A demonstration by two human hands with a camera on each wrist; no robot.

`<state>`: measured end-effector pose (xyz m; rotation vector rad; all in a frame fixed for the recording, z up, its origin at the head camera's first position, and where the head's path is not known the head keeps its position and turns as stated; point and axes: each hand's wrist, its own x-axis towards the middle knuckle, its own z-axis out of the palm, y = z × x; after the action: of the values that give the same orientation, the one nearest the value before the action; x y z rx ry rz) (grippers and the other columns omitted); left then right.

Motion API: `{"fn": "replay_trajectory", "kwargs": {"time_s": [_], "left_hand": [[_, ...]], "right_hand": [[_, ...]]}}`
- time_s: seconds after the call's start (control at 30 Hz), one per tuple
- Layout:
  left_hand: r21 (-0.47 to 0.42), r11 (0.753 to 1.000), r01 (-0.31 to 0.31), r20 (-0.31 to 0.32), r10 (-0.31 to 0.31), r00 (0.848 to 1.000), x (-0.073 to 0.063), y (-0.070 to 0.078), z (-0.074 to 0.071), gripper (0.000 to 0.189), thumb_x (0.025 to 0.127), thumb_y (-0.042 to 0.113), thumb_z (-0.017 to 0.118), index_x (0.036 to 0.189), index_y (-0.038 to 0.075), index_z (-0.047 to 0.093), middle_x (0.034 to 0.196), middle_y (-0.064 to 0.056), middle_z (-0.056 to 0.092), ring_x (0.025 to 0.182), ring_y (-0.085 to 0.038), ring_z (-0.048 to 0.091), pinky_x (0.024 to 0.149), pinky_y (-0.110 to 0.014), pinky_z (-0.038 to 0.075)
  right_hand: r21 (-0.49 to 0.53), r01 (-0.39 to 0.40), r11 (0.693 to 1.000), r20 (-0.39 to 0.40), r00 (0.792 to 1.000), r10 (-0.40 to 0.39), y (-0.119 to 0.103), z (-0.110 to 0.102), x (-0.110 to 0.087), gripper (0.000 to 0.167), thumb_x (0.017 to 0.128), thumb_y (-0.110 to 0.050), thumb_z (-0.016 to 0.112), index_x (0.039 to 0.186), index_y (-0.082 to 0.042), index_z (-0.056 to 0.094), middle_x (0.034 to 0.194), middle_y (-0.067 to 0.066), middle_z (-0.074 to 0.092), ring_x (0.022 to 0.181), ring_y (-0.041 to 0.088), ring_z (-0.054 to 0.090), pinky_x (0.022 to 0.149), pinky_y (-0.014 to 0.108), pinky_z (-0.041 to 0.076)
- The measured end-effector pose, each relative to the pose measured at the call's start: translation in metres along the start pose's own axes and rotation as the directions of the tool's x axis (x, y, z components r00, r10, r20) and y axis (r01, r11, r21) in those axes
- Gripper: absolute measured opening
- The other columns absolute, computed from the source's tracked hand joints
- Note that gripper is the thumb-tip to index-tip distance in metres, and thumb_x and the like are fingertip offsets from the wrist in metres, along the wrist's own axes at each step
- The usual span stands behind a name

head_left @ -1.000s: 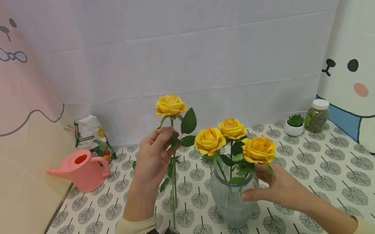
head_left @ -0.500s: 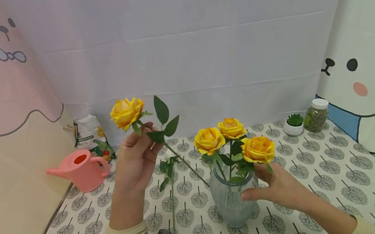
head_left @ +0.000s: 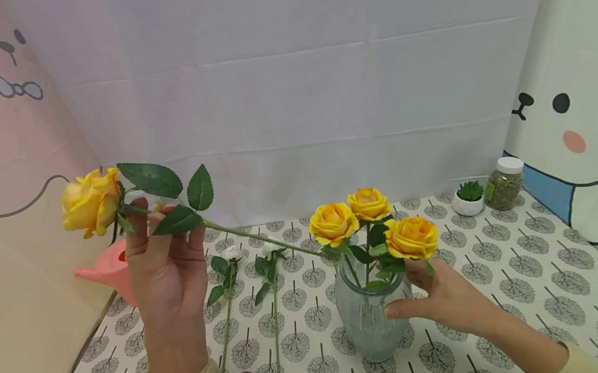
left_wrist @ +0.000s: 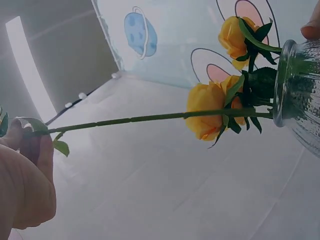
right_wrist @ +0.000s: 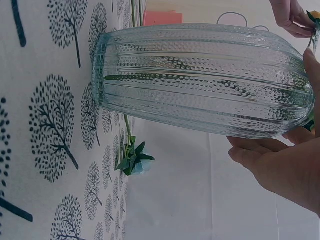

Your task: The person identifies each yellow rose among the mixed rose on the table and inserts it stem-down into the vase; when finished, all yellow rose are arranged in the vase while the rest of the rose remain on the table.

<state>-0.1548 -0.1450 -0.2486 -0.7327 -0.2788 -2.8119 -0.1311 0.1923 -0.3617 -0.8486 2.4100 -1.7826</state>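
In the head view my left hand [head_left: 166, 273] pinches the stem of a yellow rose [head_left: 92, 203] just under its bloom. The flower leans far left, and its stem [left_wrist: 145, 118] slants toward the vase's mouth; in the left wrist view the stem's lower end meets the rim. Three more yellow roses [head_left: 334, 224] stand in the ribbed glass vase [head_left: 373, 318], which is upright on the cloth. My right hand [head_left: 449, 300] holds the vase near its neck, thumb in front and fingers behind. Two white flowers [head_left: 270, 248] with green stems lie left of the vase.
A pink watering can [head_left: 113, 271] stands at the left, partly hidden behind my left hand. At the back right are a small potted succulent [head_left: 470, 198] and a white-lidded jar [head_left: 504, 184]. A tree-patterned cloth [head_left: 326, 355] covers the table.
My left hand has moved left with the yellow rose, tilting it from upright to a strong leftward slant, its stem end swinging to the vase. My right hand has stayed on the vase.
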Motion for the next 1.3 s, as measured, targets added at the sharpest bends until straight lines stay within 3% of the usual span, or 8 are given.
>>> {"fn": "replay_trajectory", "kwargs": {"time_s": [0.2, 0.4, 0.57, 0.7, 0.8, 0.97, 1.07, 1.3], "left_hand": [[-0.03, 1.0, -0.006, 0.044, 0.007, 0.999, -0.005, -0.004, 0.003, 0.024, 0.079, -0.007, 0.076, 0.102, -0.006, 0.067, 0.086, -0.021, 0.07, 0.077, -0.029, 0.071, 0.067, -0.047, 0.061], [0.118, 0.993, 0.012, 0.204, -0.036, 0.978, -0.013, -0.021, 0.0, 0.015, 0.087, -0.011, 0.068, 0.103, -0.009, 0.069, 0.092, -0.02, 0.068, 0.083, -0.028, 0.07, 0.071, -0.042, 0.062], [0.249, 0.968, 0.015, 0.238, -0.076, 0.968, -0.018, -0.036, -0.005, 0.011, 0.09, -0.012, 0.066, 0.097, -0.008, 0.072, 0.096, -0.014, 0.069, 0.09, -0.024, 0.069, 0.077, -0.039, 0.061], [0.36, 0.933, 0.0, 0.201, -0.078, 0.976, -0.023, -0.045, -0.006, 0.01, 0.089, -0.011, 0.068, 0.093, -0.005, 0.073, 0.095, -0.011, 0.07, 0.089, -0.023, 0.067, 0.077, -0.033, 0.061], [0.437, 0.9, 0.001, 0.152, -0.075, 0.986, -0.026, -0.051, -0.006, 0.016, 0.086, -0.013, 0.07, 0.099, -0.003, 0.072, 0.091, -0.011, 0.069, 0.088, -0.023, 0.066, 0.075, -0.029, 0.059], [0.553, 0.832, 0.027, 0.084, -0.088, 0.993, -0.029, -0.056, -0.007, 0.029, 0.086, -0.02, 0.057, 0.103, 0.0, 0.07, 0.088, -0.01, 0.067, 0.084, -0.021, 0.065, 0.068, -0.023, 0.056], [0.596, 0.801, 0.056, 0.073, -0.124, 0.99, -0.029, -0.059, -0.009, 0.037, 0.085, -0.023, 0.051, 0.101, 0.003, 0.072, 0.088, -0.008, 0.066, 0.083, -0.019, 0.064, 0.064, -0.021, 0.054], [0.661, 0.745, 0.09, 0.126, -0.229, 0.965, -0.025, -0.067, -0.016, 0.038, 0.087, -0.017, 0.056, 0.096, 0.013, 0.078, 0.089, -0.004, 0.069, 0.082, -0.015, 0.067, 0.068, -0.02, 0.058]], "right_hand": [[-0.004, -0.004, 1.0, 0.001, 1.0, 0.004, 0.0, 0.0, 0.0, 0.075, 0.087, -0.009, 0.079, 0.151, -0.007, 0.04, 0.146, 0.013, 0.051, 0.138, 0.039, 0.041, 0.109, 0.053, 0.031], [-0.005, -0.013, 1.0, -0.001, 1.0, 0.013, 0.0, 0.0, 0.0, 0.075, 0.087, -0.009, 0.078, 0.151, -0.006, 0.039, 0.147, 0.013, 0.05, 0.139, 0.041, 0.04, 0.11, 0.054, 0.03], [-0.001, -0.018, 1.0, 0.002, 1.0, 0.018, 0.0, 0.0, 0.0, 0.074, 0.087, -0.01, 0.079, 0.15, -0.006, 0.041, 0.146, 0.013, 0.051, 0.138, 0.04, 0.041, 0.11, 0.055, 0.03], [-0.002, -0.017, 1.0, 0.003, 1.0, 0.017, 0.001, 0.0, 0.001, 0.073, 0.087, -0.01, 0.079, 0.15, -0.006, 0.041, 0.147, 0.012, 0.051, 0.139, 0.039, 0.041, 0.11, 0.054, 0.03], [-0.007, -0.019, 1.0, 0.001, 1.0, 0.019, 0.0, -0.001, 0.001, 0.074, 0.087, -0.01, 0.079, 0.15, -0.006, 0.041, 0.146, 0.012, 0.052, 0.139, 0.04, 0.04, 0.11, 0.054, 0.03], [-0.008, -0.022, 1.0, 0.002, 1.0, 0.022, -0.001, -0.001, 0.001, 0.074, 0.087, -0.011, 0.079, 0.15, -0.005, 0.04, 0.146, 0.012, 0.052, 0.139, 0.04, 0.04, 0.11, 0.054, 0.03], [-0.005, -0.028, 1.0, 0.003, 1.0, 0.028, -0.001, -0.001, 0.001, 0.075, 0.087, -0.011, 0.079, 0.15, -0.005, 0.039, 0.147, 0.013, 0.051, 0.139, 0.041, 0.039, 0.11, 0.055, 0.029], [0.007, -0.045, 0.999, -0.012, 0.999, 0.045, -0.002, 0.0, 0.0, 0.08, 0.085, -0.013, 0.08, 0.152, -0.005, 0.036, 0.149, 0.016, 0.047, 0.14, 0.043, 0.037, 0.111, 0.06, 0.026]]}}
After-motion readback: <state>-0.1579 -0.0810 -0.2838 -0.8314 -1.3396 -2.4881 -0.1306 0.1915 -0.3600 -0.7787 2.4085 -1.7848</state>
